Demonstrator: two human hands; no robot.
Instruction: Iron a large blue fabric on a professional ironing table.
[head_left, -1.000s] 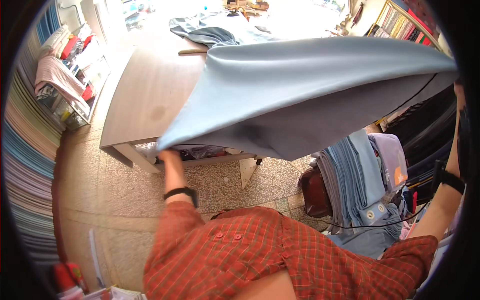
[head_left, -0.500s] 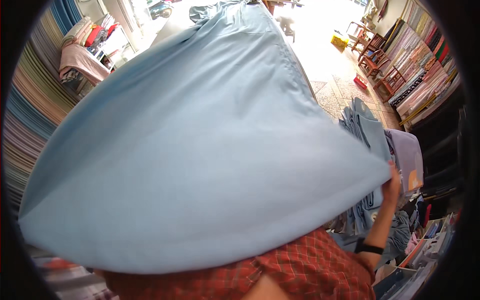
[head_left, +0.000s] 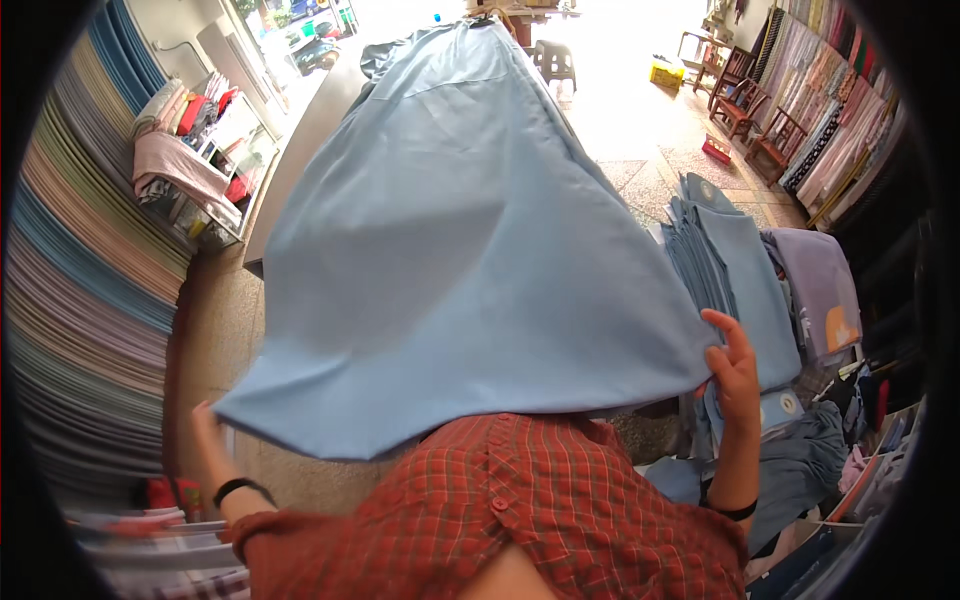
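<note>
Step in hand, as I judge it: spreading the long, smooth, light-blue cloth panel (head_left: 400, 230) by its near edge. Its far portion lies over the long, grey-brown, flat-topped table (head_left: 306, 170); its near portion extends past the table toward me, with the lower edge in front of my red checked cotton-look shirt (head_left: 420, 480).

Left hand (head_left: 208, 440): positioned at the near left corner, fingertips meeting the cloth. The hand is blurred, so I cannot tell whether the fingers are clamped there. Right hand (head_left: 737, 385): positioned at the near right corner, index finger raised and apart from the thumb, thumb at the cloth edge. The lower fingers are partly hidden; I cannot tell whether they grip.

Next move, in my judgement: it calls for a sure hold at both corners and even tension across the width, because the left corner dips into a fold while the middle bellies smoothly. Clearance matters on my right: the upright stack of folded blue cloth with metal eyelets (head_left: 748, 290) stands just beside that corner and could snag it.
</note>
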